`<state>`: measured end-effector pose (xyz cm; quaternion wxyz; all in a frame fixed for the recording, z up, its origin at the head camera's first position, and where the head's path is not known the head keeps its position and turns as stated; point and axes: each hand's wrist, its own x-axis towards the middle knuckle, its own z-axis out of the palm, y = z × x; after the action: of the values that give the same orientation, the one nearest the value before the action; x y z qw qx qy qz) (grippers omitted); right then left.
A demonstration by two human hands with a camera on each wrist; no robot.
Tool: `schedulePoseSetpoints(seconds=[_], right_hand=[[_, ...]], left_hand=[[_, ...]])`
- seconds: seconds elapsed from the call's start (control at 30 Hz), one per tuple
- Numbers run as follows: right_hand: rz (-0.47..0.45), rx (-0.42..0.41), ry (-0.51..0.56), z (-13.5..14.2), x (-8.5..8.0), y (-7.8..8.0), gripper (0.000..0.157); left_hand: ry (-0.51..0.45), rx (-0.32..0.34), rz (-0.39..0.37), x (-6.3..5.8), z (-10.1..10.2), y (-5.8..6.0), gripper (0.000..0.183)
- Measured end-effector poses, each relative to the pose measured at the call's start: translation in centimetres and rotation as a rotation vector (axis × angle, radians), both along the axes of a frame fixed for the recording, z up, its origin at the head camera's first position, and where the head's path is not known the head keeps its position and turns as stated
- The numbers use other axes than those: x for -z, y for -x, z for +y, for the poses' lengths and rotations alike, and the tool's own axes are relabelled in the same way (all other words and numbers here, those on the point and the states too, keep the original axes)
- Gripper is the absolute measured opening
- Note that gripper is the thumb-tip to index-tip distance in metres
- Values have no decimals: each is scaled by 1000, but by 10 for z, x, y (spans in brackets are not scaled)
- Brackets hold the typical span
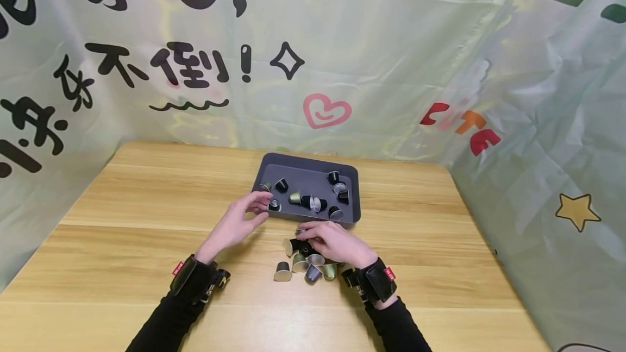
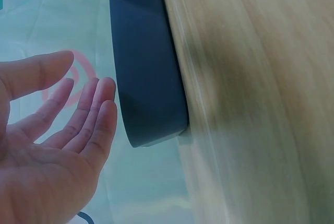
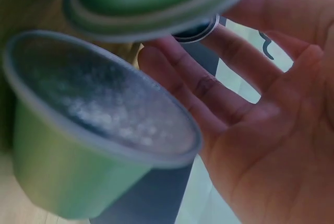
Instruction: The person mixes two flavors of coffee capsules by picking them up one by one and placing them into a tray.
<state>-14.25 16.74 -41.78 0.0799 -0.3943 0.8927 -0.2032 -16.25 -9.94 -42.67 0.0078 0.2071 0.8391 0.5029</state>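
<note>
My left hand [image 1: 240,220] is at the tray's front left corner, fingers loosely spread near a dark coffee capsule [image 1: 274,205]. Its palm shows with nothing in it in the left wrist view. Just in front of the tray, my right hand [image 1: 337,240] reaches over a pile of coffee capsules and pinches a dark, silver-rimmed capsule [image 3: 201,31] at its fingertips, partly hidden. Two green capsules loom close in the right wrist view, one lying tilted [image 3: 99,109]. Around the pile's edge are a black capsule [image 1: 282,270] and a purple-blue capsule [image 1: 313,274].
A dark grey tray [image 1: 305,164] holds several scattered capsules, some upright and some on their sides. It stands on the wooden table [image 1: 161,205] near the back edge. A printed cloth [image 1: 391,58] hangs behind and to the sides.
</note>
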Motion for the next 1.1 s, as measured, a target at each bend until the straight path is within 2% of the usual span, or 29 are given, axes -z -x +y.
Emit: schedulePoseSetpoints(seconds=[0.53, 0.87, 1.1], right_hand=[[-11, 112, 13, 3, 2, 1, 27], [102, 194, 119, 4, 0, 0, 28], [169, 223, 257, 8, -1, 1, 30]], left_hand=[[5, 3, 6, 1, -1, -1, 46], [16, 4, 12, 0, 1, -2, 46], [20, 16, 10, -2, 3, -4, 47]])
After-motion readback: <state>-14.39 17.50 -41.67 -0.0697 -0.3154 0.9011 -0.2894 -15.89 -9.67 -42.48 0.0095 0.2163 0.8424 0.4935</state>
